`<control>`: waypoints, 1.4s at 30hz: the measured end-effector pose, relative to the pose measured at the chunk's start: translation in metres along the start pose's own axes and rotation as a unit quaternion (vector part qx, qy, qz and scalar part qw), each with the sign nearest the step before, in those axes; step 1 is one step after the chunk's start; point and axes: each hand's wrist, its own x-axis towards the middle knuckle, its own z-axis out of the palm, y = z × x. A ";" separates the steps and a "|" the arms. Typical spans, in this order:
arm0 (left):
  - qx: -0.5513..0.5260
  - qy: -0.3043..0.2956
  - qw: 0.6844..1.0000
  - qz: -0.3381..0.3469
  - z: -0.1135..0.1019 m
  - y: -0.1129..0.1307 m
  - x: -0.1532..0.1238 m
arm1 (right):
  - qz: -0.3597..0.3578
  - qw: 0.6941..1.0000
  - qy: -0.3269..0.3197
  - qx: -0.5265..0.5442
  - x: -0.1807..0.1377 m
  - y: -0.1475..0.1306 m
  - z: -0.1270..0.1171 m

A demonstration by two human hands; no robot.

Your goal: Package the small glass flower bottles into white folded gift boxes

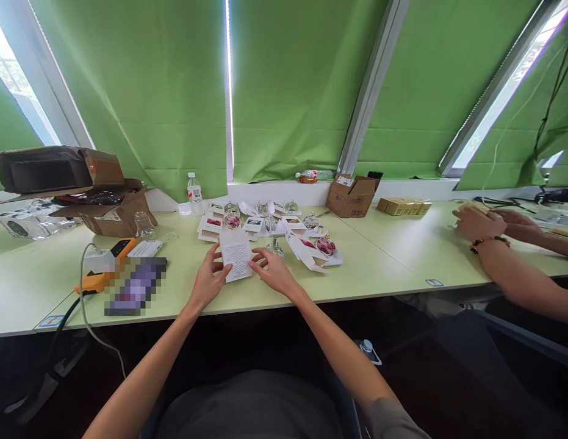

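Observation:
A small white paper box [237, 261] with printed text stands upright just above the table's front part, between my hands. My left hand [209, 274] grips its left edge, thumb on the printed face. On the opposite edge, my right hand [274, 271] has its thumb and fingers closed against the box. Right behind my right hand is a clear glass ornament [275, 246]. Several opened white boxes with small pictures lie beyond, with round glass ornaments among them. One red-filled ornament [326, 246] rests on white packaging [306, 253] to the right.
On the left are stacked cardboard boxes [105, 210], an orange-and-black device [123, 247] with a cable, and a blurred-out phone [137, 286]. A water bottle [194, 195], carton [351, 196] and yellow boxes [404, 206] line the back. A co-worker's hands [480, 222] are at right.

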 end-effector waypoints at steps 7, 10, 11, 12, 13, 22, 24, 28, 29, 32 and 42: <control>0.030 -0.016 0.998 0.053 0.001 0.005 -0.003 | -0.057 0.998 0.038 0.014 -0.002 -0.009 -0.010; 0.046 -0.023 0.995 0.083 0.001 0.004 -0.003 | -0.074 0.995 0.055 0.031 -0.003 -0.013 -0.013; 0.050 -0.029 0.994 0.090 0.001 0.004 -0.004 | -0.081 0.994 0.061 0.037 -0.003 -0.014 -0.015; 0.054 -0.036 0.993 0.097 0.001 0.004 -0.004 | -0.089 0.993 0.066 0.041 -0.003 -0.015 -0.018; 0.059 -0.040 0.992 0.103 0.001 0.004 -0.004 | -0.097 0.992 0.069 0.044 -0.004 -0.015 -0.020; 0.113 0.016 0.976 0.184 0.004 0.004 -0.010 | -0.171 0.984 0.054 0.021 -0.008 -0.022 -0.027; 0.144 0.031 0.966 0.212 0.005 0.004 -0.012 | -0.185 0.981 0.064 -0.009 -0.008 -0.022 -0.025; 0.192 0.043 0.951 0.240 0.005 0.005 -0.014 | -0.237 0.961 0.116 -0.082 -0.008 -0.024 -0.022; 0.196 0.044 0.950 0.240 0.005 0.006 -0.014 | -0.249 0.955 0.127 -0.099 -0.009 -0.024 -0.022; 0.181 0.050 0.953 0.239 0.006 0.007 -0.013 | -0.272 0.940 0.153 -0.138 -0.010 -0.026 -0.021; 0.141 0.074 0.964 0.214 0.007 0.004 -0.011 | -0.296 0.935 0.088 -0.177 -0.015 -0.023 -0.017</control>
